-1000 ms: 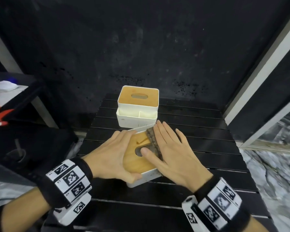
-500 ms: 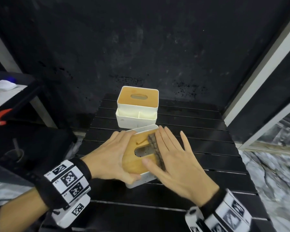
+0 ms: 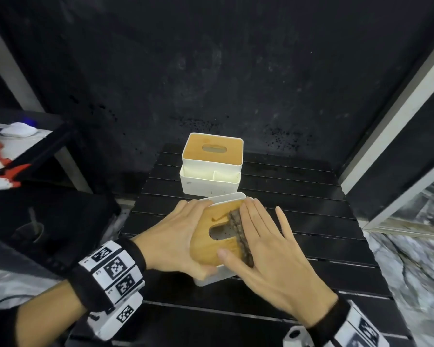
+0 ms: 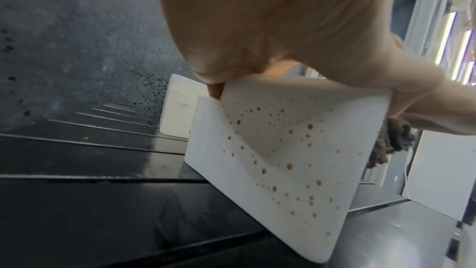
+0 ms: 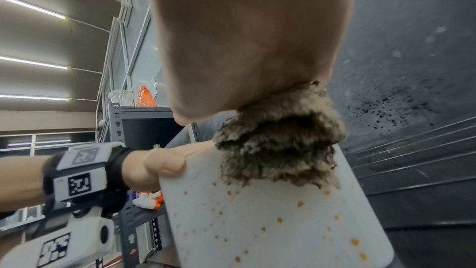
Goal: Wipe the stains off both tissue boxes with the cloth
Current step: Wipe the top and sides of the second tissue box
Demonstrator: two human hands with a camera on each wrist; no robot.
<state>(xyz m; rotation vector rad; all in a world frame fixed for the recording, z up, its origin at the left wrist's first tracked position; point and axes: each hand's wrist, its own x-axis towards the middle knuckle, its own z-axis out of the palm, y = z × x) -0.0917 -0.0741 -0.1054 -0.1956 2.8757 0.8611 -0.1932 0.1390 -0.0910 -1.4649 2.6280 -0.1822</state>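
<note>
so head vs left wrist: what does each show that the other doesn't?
Head only: the near tissue box's wooden lid with its slot, the right hand flat on the cloth, and the far box's lid.
Left wrist only: orange-brown stain spots across the near box's white side.
Both: the left hand gripping the near box on the slatted table.

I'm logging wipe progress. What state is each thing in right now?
Near tissue box: tilted, brown spots on its white sides.
Far tissue box: upright, untouched.
Cloth: pressed flat on the near box's wooden lid.
Left hand: grips the near box.
Right hand: flat on the cloth.
</note>
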